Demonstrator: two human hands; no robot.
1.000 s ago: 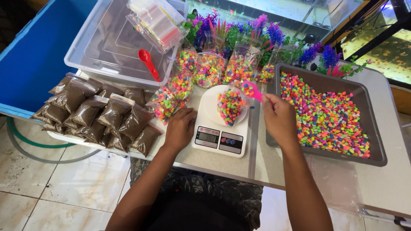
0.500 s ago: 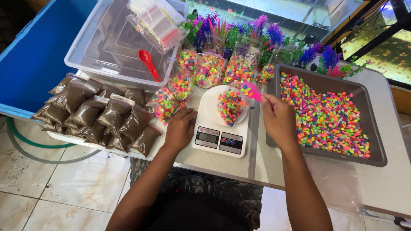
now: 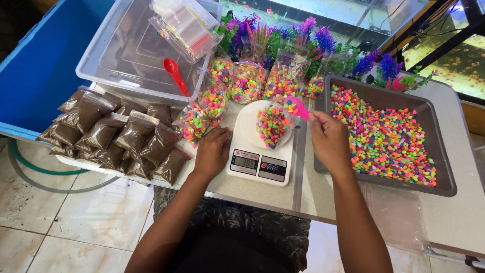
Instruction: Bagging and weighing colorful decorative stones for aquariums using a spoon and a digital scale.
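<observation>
My right hand remains pinched shut on the pink scoop, poised over the open bag of coloured pebbles on the white scale; my left hand lies flat beside the scale, fingers loose, holding nothing; no shift since earlier; grey tray adjacent.

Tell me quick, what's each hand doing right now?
Left hand: holding nothing, fingers curled, resting on the table beside the scale.
Right hand: closed on a pink scoop over the bag of pebbles.
</observation>
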